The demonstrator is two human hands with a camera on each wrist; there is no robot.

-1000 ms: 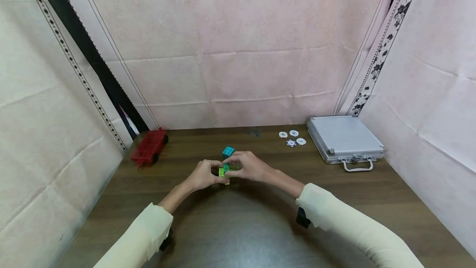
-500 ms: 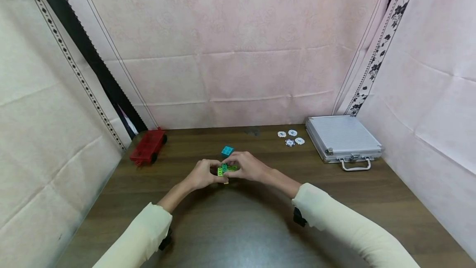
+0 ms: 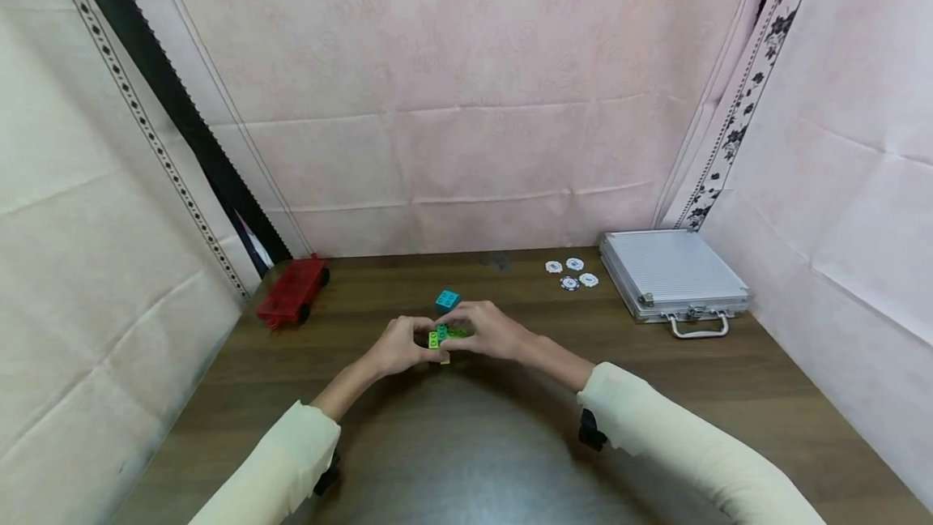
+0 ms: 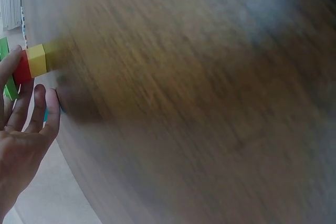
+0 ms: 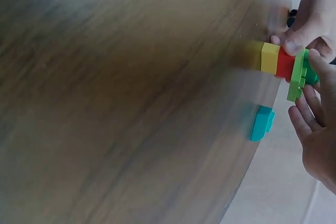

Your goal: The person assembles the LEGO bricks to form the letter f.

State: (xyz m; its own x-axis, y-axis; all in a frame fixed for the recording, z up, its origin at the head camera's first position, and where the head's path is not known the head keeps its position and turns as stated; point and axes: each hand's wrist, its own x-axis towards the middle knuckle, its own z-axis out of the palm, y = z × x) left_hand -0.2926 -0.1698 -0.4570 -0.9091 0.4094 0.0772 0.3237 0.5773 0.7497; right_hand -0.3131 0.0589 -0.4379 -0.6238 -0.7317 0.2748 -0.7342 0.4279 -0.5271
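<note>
Two hands meet mid-counter in the head view, left hand (image 3: 397, 344) and right hand (image 3: 487, 329), with a small brick stack (image 3: 440, 338) pinched between their fingertips, just above the counter (image 3: 466, 444). Stack shows green on top, a bit of yellow at the bottom; the rest is hidden by fingers. Both hands curl round it from either side. A loose teal brick (image 3: 447, 299) lies just behind the hands, apart from them. A red cart (image 3: 294, 291) sits far left, near the wall. Four chips (image 3: 571, 273) and a silver case (image 3: 672, 274) are far right, well apart from the hands.

Left wrist view: blurry. Left hand (image 4: 21, 129) at the left edge, fingers mostly extended, fingertips on the stack (image 4: 32, 62); yellow, red and a green sliver show. Stack's yellow end touches the counter (image 4: 199, 108).

Right wrist view: stack (image 5: 283, 66) reads yellow, yellow, red, then a lime plate with darker green behind, yellow end against the counter (image 5: 131, 93). Right hand (image 5: 317, 129) has fingers loosely spread, tips on the green end. Left hand (image 5: 307, 17) pinches the red part from above. Teal brick (image 5: 261, 123) rests on the counter just beside the stack, untouched.
</note>
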